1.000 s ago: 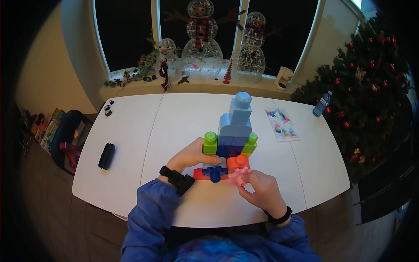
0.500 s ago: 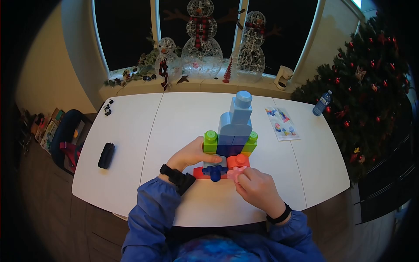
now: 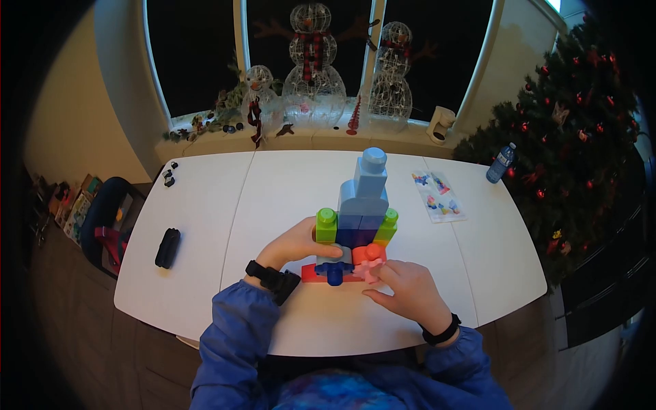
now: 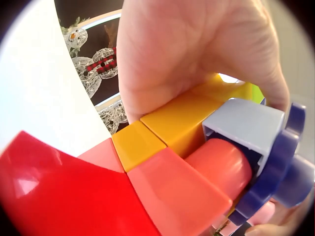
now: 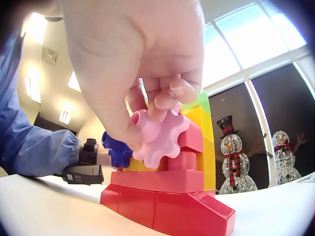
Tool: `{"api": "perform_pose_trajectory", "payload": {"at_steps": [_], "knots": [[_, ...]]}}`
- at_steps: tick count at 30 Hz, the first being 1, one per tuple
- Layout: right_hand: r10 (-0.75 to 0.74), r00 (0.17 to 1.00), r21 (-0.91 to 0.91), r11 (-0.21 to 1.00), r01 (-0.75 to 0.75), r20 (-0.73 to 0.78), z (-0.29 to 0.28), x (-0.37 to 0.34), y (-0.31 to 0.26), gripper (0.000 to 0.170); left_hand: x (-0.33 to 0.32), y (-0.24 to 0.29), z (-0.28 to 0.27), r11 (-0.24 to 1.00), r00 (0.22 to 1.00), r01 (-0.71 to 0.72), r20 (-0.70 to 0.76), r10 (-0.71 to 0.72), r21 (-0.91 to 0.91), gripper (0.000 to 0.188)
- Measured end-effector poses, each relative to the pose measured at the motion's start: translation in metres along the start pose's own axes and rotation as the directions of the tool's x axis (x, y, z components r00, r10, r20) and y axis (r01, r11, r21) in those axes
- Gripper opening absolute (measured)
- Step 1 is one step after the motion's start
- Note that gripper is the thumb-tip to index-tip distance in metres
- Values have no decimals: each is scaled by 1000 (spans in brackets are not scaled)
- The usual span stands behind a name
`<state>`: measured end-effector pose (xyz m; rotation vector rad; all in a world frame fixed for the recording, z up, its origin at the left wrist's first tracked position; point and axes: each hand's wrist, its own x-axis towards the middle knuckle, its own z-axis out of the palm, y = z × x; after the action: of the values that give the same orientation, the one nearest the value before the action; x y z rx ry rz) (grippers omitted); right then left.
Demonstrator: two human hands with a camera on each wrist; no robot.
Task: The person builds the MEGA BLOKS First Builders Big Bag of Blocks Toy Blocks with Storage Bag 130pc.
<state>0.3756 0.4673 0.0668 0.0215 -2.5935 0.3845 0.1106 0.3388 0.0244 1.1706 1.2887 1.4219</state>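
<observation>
A tall toy-block build (image 3: 363,198) stands on the table, with light blue blocks on top and green, yellow and red ones lower. My left hand (image 3: 297,242) grips its left side, thumb over the grey block (image 4: 243,115) and fingers hidden behind. A dark blue gear (image 3: 334,271) sticks out in front of that block. Beside it, a pink gear (image 5: 160,140) sits against the coral blocks (image 5: 189,142). My right hand (image 3: 410,290) touches this gear with its fingertips, while the thumb stands apart from it in the head view.
On the white table (image 3: 184,301) lie a black case (image 3: 167,247), several small dark pieces (image 3: 169,179) and a printed picture sheet (image 3: 439,196). A water bottle (image 3: 501,162) stands at the right edge. Behind are wire snowmen (image 3: 312,75) and a decorated tree (image 3: 553,150).
My right hand has moved the pink gear slightly forward and left, against the build. Its thumb now spreads away from the fingers. My left hand keeps its grip.
</observation>
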Motion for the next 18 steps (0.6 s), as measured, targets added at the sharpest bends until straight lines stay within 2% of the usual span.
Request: {"api": "perform_pose_trajectory", "payload": {"at_steps": [1, 2, 4, 6, 7, 10, 13, 18], "knots": [[54, 998, 100, 993, -57, 32, -8, -2, 5, 36, -7, 3, 1, 998, 999, -37, -37, 35, -56, 91], [127, 992, 148, 981, -125, -5, -14, -4, 12, 48, -14, 10, 4, 991, 995, -77, -76, 69, -110, 102], [274, 959, 252, 935, -250, -67, -20, -6, 27, 71, -34, 22, 4, 986, 990, -73, -109, 90, 151, 120], [244, 970, 295, 926, -236, 10, -19, -2, 37, 94, -56, 39, 21, 917, 985, -27, -148, 93, 397, 135], [228, 972, 318, 919, -232, 48, -17, 1, 42, 106, -61, 39, 31, 908, 979, 1, -183, 84, 419, 134], [142, 976, 481, 852, -204, 162, 4, 9, 56, 123, -67, 36, 46, 892, 964, 49, -254, 75, 450, 132], [183, 949, 575, 760, -303, 258, -1, 20, 53, 122, -62, 30, 42, 907, 963, 42, -259, 76, 418, 129], [232, 923, 559, 741, -372, 306, 2, 42, 73, 121, -33, 31, 24, 901, 964, 72, -263, 48, 428, 129]]}}
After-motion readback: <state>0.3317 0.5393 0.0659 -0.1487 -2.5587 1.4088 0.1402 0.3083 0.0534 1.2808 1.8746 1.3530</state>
